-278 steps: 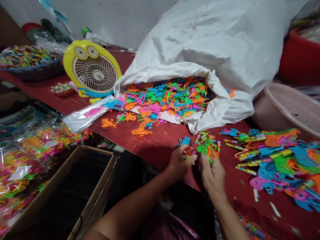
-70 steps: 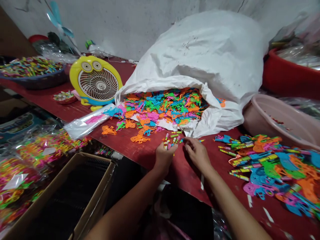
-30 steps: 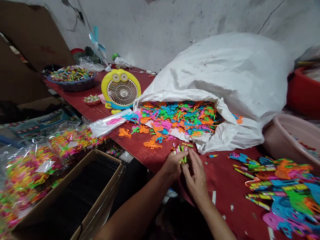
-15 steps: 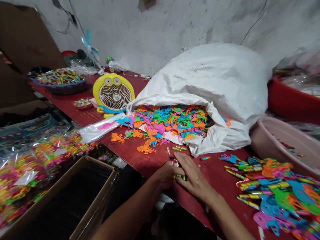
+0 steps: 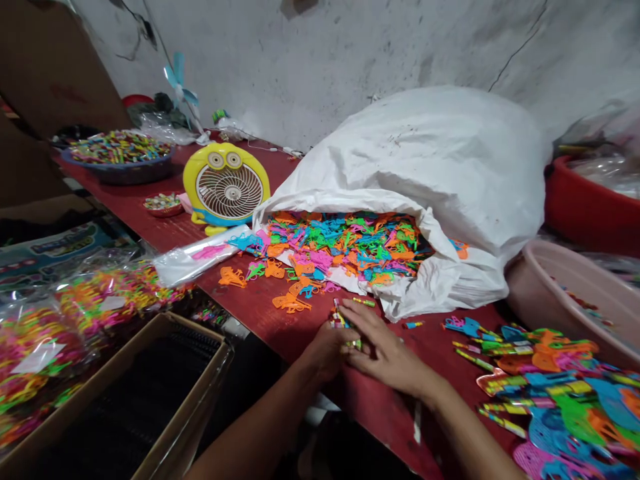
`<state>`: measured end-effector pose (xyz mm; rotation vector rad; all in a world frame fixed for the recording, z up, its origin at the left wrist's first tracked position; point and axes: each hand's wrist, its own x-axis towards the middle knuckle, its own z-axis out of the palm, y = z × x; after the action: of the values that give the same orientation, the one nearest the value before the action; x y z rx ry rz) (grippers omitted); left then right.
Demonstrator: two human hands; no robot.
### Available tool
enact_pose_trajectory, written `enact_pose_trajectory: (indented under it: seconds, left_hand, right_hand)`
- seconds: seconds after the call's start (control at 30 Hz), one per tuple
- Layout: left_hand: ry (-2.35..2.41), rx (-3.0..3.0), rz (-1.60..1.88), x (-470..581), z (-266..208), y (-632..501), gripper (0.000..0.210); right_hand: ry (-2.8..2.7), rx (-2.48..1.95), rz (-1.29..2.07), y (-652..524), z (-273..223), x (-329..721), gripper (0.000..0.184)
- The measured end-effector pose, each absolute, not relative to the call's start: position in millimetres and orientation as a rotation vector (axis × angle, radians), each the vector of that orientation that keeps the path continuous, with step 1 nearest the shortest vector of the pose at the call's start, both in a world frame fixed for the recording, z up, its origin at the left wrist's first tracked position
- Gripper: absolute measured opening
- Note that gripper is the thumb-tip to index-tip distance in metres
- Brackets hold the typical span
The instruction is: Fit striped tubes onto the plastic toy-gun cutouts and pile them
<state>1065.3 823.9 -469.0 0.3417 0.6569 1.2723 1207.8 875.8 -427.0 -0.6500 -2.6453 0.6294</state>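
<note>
Near the front edge of the red table, my left hand (image 5: 327, 350) is closed around several small printed tubes (image 5: 340, 313), their colourful ends poking up past the fingers. Against it lies my right hand (image 5: 387, 357), its fingers curled over the same bunch; a yellow-green tube shows between the two hands. Just beyond the fingertips a loose tube (image 5: 363, 302) rests on the table. Behind sits a white sack (image 5: 425, 153), its mouth spilling flat plastic gun-shaped pieces (image 5: 350, 243). Some orange pieces (image 5: 291, 301) lie outside it. The fingers hide part of the tubes.
At right lies a pile of plastic pieces with tubes (image 5: 565, 387), beside a pink basin (image 5: 540, 267) and a red tub (image 5: 575, 200). A yellow fan (image 5: 233, 190) and a tube-filled basin (image 5: 120, 173) stand left. Below are an open carton (image 5: 220, 360) and filled bags (image 5: 110, 293).
Both hands have shifted slightly left, and more tube ends show above the left hand. A tube that lay by the fingertips is no longer seen apart on the table. The view has shifted a little.
</note>
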Motion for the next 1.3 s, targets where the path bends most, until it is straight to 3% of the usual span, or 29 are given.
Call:
enact_pose_trajectory:
  seconds: [0.17,0.53,0.9,0.97,1.17,1.3]
  left_hand:
    - [0.709,0.422,1.322,1063,-475,826,0.034]
    - [0.752,0.424,1.447,1072,-479,828,0.024]
    - [0.804,0.361,1.506,1076,-475,827,0.027]
    - [0.82,0.347,1.52,1076,-472,825,0.029]
    - [0.954,0.345,1.534,1094,-467,817,0.035]
    - [1.0,0.402,1.504,1113,-470,812,0.031]
  right_hand:
    - [-2.359,-1.061,0.318,959,-417,1226,0.038]
    - [-2.442,-1.237,0.184,1017,-466,1235,0.042]
    - [-2.241,-1.092,0.105,959,-438,1233,0.023]
    - [-2.129,-1.139,0.242,937,-433,1231,0.021]
    - [-1.409,-1.257,1.175,866,-452,1230,0.036]
    - [-1.221,-1.248,1.312,831,-467,1230,0.035]
